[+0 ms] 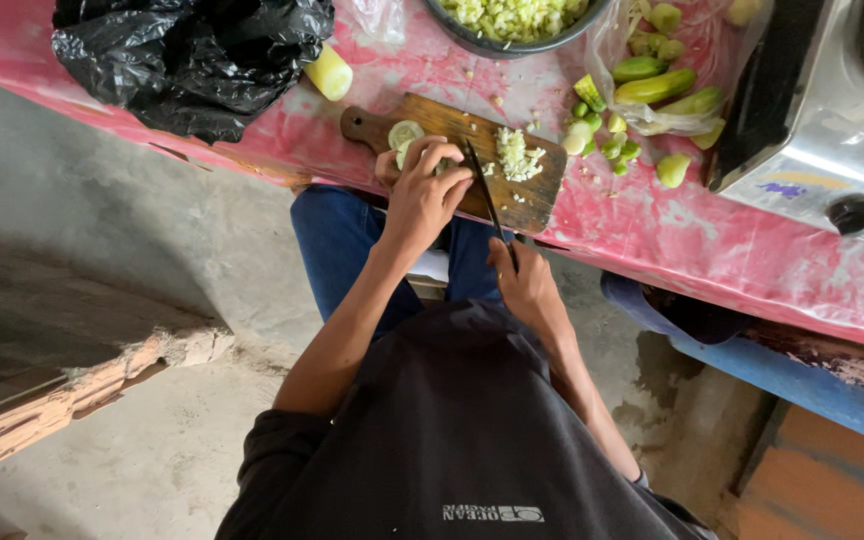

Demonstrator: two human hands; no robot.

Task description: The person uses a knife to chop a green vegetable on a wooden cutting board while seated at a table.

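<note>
The left hand (422,190) presses curled fingers onto a cucumber piece (405,135) on the cutting board (522,205). The right hand (522,280) grips the knife (482,185), whose blade sits just beside those fingertips; a slip could nick them.

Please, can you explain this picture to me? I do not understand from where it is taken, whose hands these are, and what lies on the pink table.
There is no machine here. The camera sits on a person's head and looks down, so you see their own dark shirt, arms and blue trousers from above. Their left hand presses a pale green vegetable on a wooden cutting board. Their right hand holds a knife, its blade reaching onto the board. A heap of chopped pieces lies on the board. On the pink table are also a black plastic bag, a bowl with chopped vegetable, a clear bag of green vegetables, and part of a metal stove.
</note>
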